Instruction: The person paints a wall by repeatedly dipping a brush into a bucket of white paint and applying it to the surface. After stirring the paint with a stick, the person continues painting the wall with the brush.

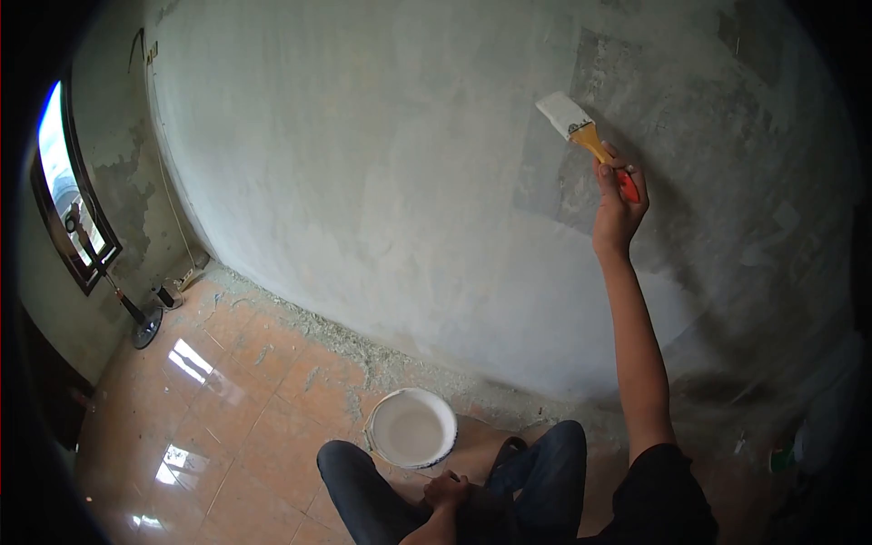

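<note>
My right hand (pixel 619 202) is raised high and grips a paintbrush (pixel 581 133) by its yellow and red handle. The white bristles press against the grey wall (pixel 363 182) at the upper right. My left hand (pixel 447 490) rests low on my knee, fingers curled, with nothing visible in it. A white bucket (pixel 412 428) of white paint stands on the floor just in front of my knees, close to the left hand. I sit or squat in dark jeans.
Orange floor tiles (pixel 227 400) stretch to the left, with debris along the wall's base. A standing fan base (pixel 145 327) and a power strip (pixel 189 272) sit in the far left corner under a window (pixel 68 191). Dark objects lie at the right edge.
</note>
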`<move>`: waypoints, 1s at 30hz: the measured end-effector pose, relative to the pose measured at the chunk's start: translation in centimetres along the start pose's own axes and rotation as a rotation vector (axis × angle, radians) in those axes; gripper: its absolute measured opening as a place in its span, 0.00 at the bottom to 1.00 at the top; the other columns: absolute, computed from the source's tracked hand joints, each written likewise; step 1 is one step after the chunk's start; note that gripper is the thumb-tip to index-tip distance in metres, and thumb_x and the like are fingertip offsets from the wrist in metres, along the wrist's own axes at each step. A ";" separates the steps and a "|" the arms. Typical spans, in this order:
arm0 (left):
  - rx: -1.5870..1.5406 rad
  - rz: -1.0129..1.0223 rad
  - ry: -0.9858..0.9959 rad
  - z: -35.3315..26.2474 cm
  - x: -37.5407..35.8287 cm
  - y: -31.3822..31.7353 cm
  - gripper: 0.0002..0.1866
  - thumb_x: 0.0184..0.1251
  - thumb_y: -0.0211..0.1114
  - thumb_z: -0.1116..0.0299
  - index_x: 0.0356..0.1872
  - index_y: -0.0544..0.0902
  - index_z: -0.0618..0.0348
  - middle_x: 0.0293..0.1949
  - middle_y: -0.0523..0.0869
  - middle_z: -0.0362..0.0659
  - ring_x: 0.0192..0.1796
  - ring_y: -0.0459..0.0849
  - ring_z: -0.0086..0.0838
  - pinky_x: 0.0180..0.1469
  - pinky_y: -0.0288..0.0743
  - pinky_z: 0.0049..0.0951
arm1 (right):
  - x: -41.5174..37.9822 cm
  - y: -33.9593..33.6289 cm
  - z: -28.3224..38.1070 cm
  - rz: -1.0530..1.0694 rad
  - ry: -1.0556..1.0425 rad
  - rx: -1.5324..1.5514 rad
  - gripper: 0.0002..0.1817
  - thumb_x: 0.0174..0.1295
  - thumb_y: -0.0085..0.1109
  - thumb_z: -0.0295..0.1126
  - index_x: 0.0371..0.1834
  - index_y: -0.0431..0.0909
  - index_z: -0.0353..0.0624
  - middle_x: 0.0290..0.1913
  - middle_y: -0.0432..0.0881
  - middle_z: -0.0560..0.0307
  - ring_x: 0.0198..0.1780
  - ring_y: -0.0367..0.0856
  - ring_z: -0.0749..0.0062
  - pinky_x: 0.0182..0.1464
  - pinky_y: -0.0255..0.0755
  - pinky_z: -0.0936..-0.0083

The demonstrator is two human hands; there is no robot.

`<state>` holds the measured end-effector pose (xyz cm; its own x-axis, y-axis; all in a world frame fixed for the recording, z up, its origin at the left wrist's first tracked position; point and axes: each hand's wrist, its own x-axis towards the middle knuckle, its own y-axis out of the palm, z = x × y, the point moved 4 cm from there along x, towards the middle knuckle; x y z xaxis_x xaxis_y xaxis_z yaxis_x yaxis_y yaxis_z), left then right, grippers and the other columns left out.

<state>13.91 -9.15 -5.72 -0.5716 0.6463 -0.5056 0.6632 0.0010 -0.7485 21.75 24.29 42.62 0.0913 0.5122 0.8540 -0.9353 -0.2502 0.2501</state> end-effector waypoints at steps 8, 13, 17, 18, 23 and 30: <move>0.002 0.025 -0.024 0.5 0.6 0.9 0.19 0.51 0.57 0.47 0.35 0.86 0.46 0.38 0.86 0.49 0.46 0.83 0.42 0.53 0.70 0.39 | -3.8 1.7 2.0 0.367 -0.559 -0.711 0.04 0.60 0.54 0.20 0.37 0.78 0.36 0.52 0.78 0.49 0.55 0.75 0.62 0.54 0.75 0.72; 0.001 0.029 -0.021 0.3 0.4 0.7 0.19 0.51 0.57 0.47 0.34 0.86 0.46 0.38 0.86 0.49 0.46 0.83 0.41 0.54 0.69 0.38 | -6.5 2.4 1.0 0.592 -0.897 -1.090 0.07 0.54 0.58 0.18 0.36 0.80 0.35 0.52 0.79 0.52 0.56 0.74 0.57 0.54 0.76 0.70; -0.004 0.010 -0.013 0.7 0.8 1.4 0.19 0.50 0.57 0.47 0.34 0.86 0.46 0.37 0.86 0.49 0.46 0.83 0.41 0.53 0.70 0.38 | -6.2 1.9 -0.6 0.529 -0.942 -1.202 0.07 0.55 0.59 0.23 0.37 0.79 0.38 0.51 0.80 0.53 0.57 0.74 0.59 0.55 0.75 0.73; -0.006 0.007 -0.015 0.7 0.8 1.3 0.19 0.50 0.57 0.47 0.34 0.86 0.46 0.37 0.86 0.49 0.46 0.83 0.41 0.53 0.70 0.38 | -5.8 2.1 -0.8 0.528 -0.944 -1.197 0.07 0.55 0.59 0.23 0.37 0.79 0.38 0.51 0.80 0.53 0.57 0.74 0.59 0.55 0.75 0.73; -0.008 0.003 -0.024 0.6 0.6 1.1 0.19 0.50 0.57 0.47 0.33 0.86 0.46 0.36 0.86 0.49 0.45 0.83 0.42 0.53 0.70 0.38 | -3.3 3.4 -1.6 0.442 -1.062 -1.253 0.03 0.56 0.58 0.23 0.34 0.77 0.38 0.51 0.79 0.53 0.59 0.73 0.61 0.56 0.74 0.72; -0.004 0.015 -0.026 0.3 0.3 0.7 0.18 0.50 0.58 0.47 0.33 0.86 0.46 0.37 0.86 0.49 0.45 0.83 0.42 0.53 0.70 0.39 | -2.0 3.4 -6.0 0.468 -1.045 -1.395 0.02 0.56 0.58 0.23 0.32 0.77 0.38 0.51 0.78 0.53 0.60 0.73 0.63 0.55 0.75 0.76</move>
<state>14.05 -9.18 -6.52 -0.5740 0.6264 -0.5274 0.6733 -0.0056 -0.7394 16.34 27.30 39.02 -0.5974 -0.2025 0.7759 -0.4621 0.8777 -0.1268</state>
